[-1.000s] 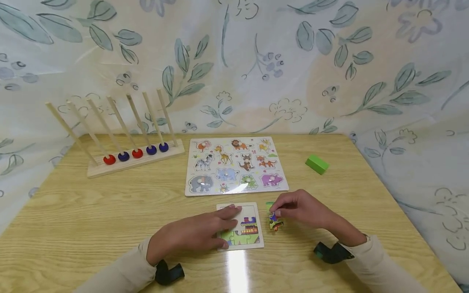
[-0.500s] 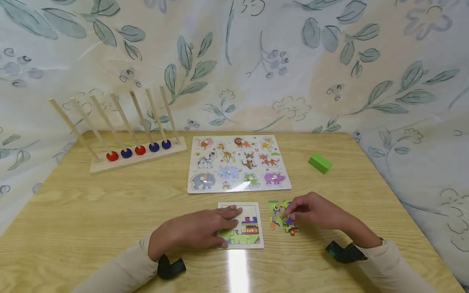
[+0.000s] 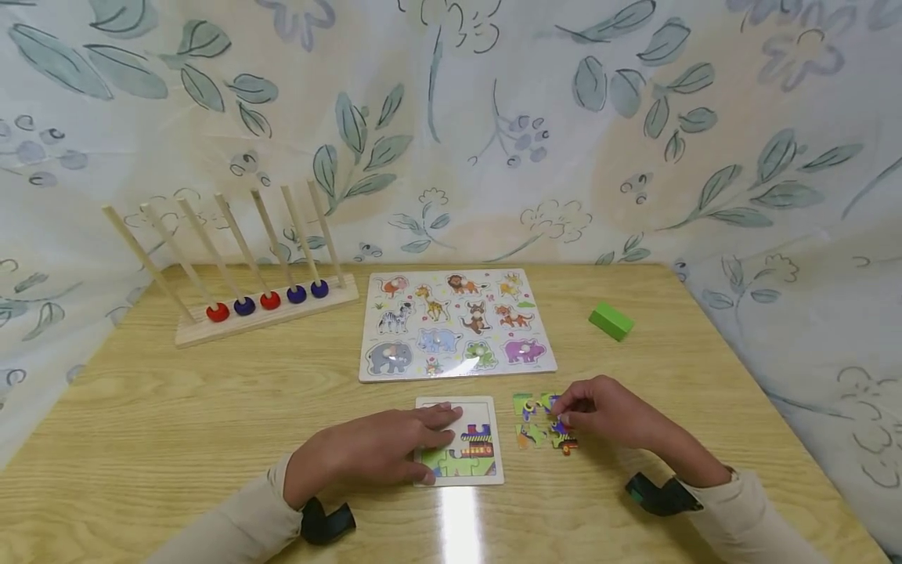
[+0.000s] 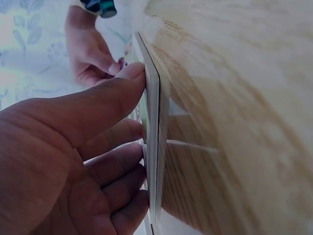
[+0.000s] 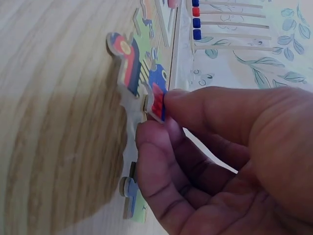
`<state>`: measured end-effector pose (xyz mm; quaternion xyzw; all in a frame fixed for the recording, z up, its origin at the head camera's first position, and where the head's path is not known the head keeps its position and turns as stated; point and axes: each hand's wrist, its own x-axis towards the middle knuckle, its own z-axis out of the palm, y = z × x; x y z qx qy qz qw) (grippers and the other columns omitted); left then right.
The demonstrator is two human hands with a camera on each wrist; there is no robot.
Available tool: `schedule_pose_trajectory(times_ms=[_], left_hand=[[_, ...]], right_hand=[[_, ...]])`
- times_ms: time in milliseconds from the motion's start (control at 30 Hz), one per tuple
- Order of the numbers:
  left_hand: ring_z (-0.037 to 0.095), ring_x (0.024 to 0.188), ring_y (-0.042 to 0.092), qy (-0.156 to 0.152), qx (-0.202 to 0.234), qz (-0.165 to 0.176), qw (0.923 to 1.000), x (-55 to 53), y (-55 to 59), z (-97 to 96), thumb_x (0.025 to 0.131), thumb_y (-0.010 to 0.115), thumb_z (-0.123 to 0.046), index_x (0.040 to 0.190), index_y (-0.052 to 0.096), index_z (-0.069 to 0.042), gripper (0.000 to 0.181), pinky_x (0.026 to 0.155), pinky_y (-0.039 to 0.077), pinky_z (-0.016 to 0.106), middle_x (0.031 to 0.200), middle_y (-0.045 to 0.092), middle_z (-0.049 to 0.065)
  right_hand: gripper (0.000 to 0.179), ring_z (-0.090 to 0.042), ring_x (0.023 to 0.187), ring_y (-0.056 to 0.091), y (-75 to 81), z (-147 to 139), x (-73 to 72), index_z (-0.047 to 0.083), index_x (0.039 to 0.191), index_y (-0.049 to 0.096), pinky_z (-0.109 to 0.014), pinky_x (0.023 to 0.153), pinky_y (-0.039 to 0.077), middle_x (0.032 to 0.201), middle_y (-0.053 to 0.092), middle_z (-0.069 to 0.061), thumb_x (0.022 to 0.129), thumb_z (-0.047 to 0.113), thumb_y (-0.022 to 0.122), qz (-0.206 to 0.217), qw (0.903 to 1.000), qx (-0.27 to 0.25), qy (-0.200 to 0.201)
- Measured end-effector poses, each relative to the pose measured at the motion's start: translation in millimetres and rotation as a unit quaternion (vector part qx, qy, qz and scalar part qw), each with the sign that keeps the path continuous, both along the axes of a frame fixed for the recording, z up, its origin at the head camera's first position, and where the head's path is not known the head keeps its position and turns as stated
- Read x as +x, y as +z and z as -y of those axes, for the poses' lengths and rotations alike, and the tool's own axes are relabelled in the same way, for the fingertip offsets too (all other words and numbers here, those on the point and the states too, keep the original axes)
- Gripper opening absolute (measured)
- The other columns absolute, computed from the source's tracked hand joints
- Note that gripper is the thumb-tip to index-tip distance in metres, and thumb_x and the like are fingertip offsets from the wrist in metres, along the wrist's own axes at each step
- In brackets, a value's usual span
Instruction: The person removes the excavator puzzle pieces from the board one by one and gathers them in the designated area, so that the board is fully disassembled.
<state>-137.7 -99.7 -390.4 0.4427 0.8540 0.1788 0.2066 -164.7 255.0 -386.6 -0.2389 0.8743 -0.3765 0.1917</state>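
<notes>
My left hand rests on a small square puzzle board, its fingertips spread over the left half. In the left wrist view, the thumb and fingertips touch the board's face near its edge. Fitted pieces along the board's bottom and right show green ground and part of a red and purple train. Just right of the board lie several loose puzzle pieces. At their right side my right hand pinches a blue and red puzzle piece between thumb and index finger, one end of it tipped up.
Behind the small board lies a larger animal puzzle. A wooden peg rack with red and blue beads stands at the back left. A green block sits at the back right, and a patterned cloth hangs behind the table.
My right hand has moved right from beside the board, and more of the loose pieces now show to its left. The left hand stays on the board.
</notes>
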Motion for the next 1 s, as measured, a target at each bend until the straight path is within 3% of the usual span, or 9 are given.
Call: schedule_pose_trajectory(times_ms=[267,700,1000], left_hand=[[0.015,0.144,0.022,-0.001,0.008,-0.005,1.0,0.4,-0.5,-0.5,0.094,0.065,-0.031,0.144,0.05,-0.011,0.055,0.112,0.029,0.033,0.158,0.026,0.0],[0.014,0.144,0.021,-0.008,0.0,-0.008,0.9999,-1.2,-0.7,-1.9,0.095,0.064,-0.032,0.144,0.049,-0.012,0.055,0.112,0.028,0.032,0.158,0.025,-0.001],[0.014,0.144,0.021,-0.004,-0.002,0.0,1.0,-1.4,-1.8,-0.4,0.095,0.064,-0.031,0.144,0.049,-0.011,0.055,0.112,0.028,0.033,0.158,0.025,-0.001]], right_hand=[[0.01,-0.008,0.078,0.057,2.3,1.6,-3.6,0.003,0.095,0.072,-0.023,0.067,0.051,0.094,0.068,-0.001,0.089,-0.002,0.066,-0.013,0.9997,0.021,0.004],[0.009,-0.008,0.081,0.056,3.8,-1.4,-7.3,0.009,0.094,0.073,-0.024,0.068,0.049,0.094,0.067,0.003,0.088,0.004,0.07,-0.068,0.9969,0.034,0.022],[0.012,-0.009,0.078,0.058,-0.5,19.4,-10.4,0.005,0.101,0.073,-0.023,0.066,0.051,0.097,0.069,0.0,0.092,0.008,0.067,-0.028,0.9993,-0.001,0.023]])
